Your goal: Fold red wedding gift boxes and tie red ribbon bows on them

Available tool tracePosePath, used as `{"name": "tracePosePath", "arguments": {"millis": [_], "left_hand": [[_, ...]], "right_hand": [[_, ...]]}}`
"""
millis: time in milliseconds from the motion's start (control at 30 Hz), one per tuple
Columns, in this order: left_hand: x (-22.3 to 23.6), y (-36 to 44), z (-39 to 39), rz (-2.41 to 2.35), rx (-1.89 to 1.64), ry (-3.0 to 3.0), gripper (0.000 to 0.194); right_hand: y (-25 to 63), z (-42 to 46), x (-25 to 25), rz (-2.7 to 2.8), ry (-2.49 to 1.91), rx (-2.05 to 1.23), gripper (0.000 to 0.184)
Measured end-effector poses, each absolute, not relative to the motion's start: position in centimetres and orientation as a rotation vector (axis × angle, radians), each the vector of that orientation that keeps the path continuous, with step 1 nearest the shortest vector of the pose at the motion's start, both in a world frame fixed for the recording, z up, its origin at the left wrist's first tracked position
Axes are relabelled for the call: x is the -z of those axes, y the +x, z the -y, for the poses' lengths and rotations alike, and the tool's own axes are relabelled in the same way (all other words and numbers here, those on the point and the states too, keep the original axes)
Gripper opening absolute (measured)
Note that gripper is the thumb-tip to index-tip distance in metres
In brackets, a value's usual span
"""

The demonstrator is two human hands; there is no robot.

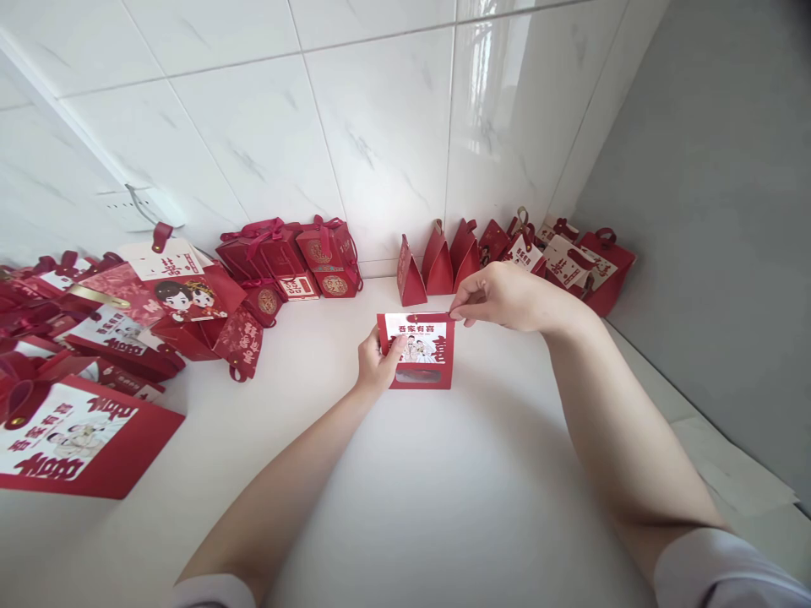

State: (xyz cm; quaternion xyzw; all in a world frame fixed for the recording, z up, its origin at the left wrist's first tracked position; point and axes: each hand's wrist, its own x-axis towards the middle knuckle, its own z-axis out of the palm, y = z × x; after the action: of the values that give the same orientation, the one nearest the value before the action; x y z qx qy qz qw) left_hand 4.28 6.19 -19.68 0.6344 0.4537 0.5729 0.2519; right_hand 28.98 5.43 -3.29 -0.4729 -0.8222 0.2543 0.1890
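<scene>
The left hand (377, 359) grips the red box (423, 350) by its left side, thumb laid across the front. The right hand (500, 300) is at the box's top right corner with thumb and fingers drawn together; whether they pinch the edge or a strip along it is too small to tell. The box stands upright on the white table (405, 498), near the middle, its printed couple facing the wearer and a see-through window (421, 376) low on its front.

Just behind the box, three pointed red cartons (437, 263) stand in a row close to the wall. Right of them, partly behind the right hand, more red and white packs (567, 262) crowd toward the corner. To the left, ribboned boxes (285, 253) are stacked by the wall, and a heap of packs (120, 333) spreads toward the left edge, with a big bag (143, 431) nearest the wearer.

The table's surface is smooth and pale, with a soft shadow under the right arm. Behind it rises a wall (380, 143) of glossy white tiles, grey-veined, with bright reflections at upper right. A socket (139, 209) with a cord is set low at left. A plain grey panel (715, 219) bounds the right side.
</scene>
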Motion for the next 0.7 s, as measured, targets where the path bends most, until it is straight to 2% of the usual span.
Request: {"name": "tracePosePath", "arguments": {"millis": [433, 700], "left_hand": [[19.5, 4.3, -6.0, -1.227, -1.565, 1.67, 0.035], [19.4, 4.4, -6.1, -1.255, -1.573, 1.686, 0.035]], "right_hand": [[28.8, -5.2, 3.2, 2.341, -1.351, -0.7, 0.009], [26.7, -5.3, 4.8, 2.325, -0.947, -0.658, 0.014]]}}
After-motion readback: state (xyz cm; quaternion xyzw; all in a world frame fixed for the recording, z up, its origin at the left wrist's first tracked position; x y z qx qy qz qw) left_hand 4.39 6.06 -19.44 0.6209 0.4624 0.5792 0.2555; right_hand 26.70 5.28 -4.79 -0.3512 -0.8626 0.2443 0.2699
